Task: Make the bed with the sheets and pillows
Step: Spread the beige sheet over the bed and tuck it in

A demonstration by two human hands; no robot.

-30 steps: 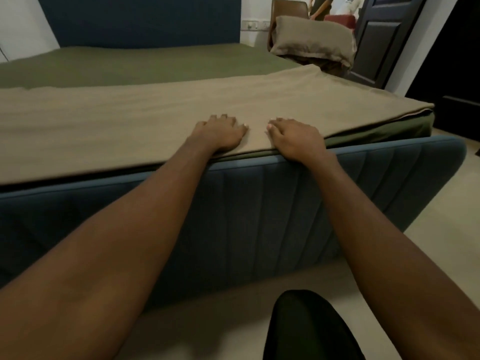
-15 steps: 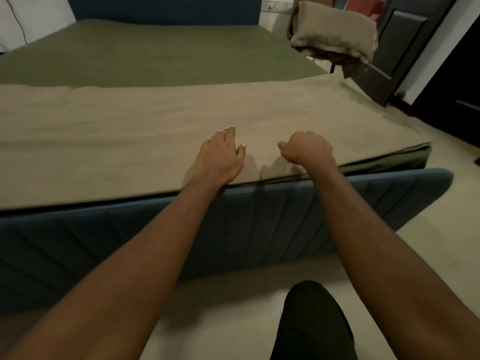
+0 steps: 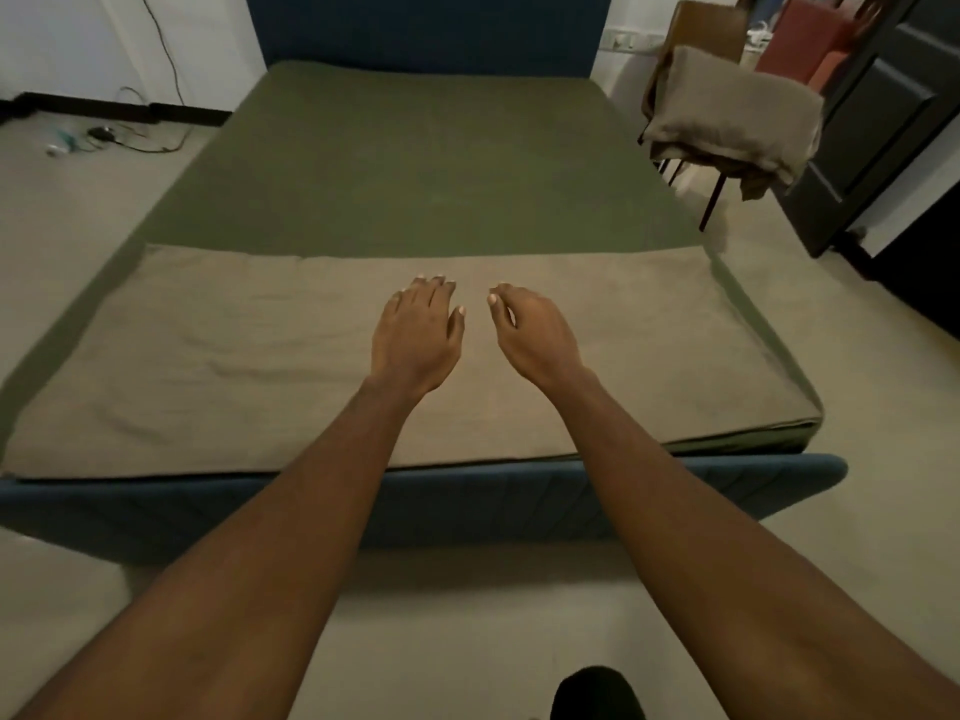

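Reaching both hands over the tan sheet (image 3: 208, 356), left hand (image 3: 418, 337) open flat, right hand (image 3: 535, 335) loosely open, bed (image 3: 415, 163) beneath

Dark door (image 3: 878, 122) at right, black cables (image 3: 132, 140) on floor (image 3: 62, 210) at left

Dim rm, soft focus, wide-angle edge warp.

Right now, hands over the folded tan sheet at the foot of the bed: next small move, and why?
Probably lower both hands and pinch the tan sheet's far edge. The left hand and right hand hover open, holding nothing, near that edge. The sheet covers only the foot end, leaving the green fitted sheet bare up to the headboard, so it likely needs drawing that way.
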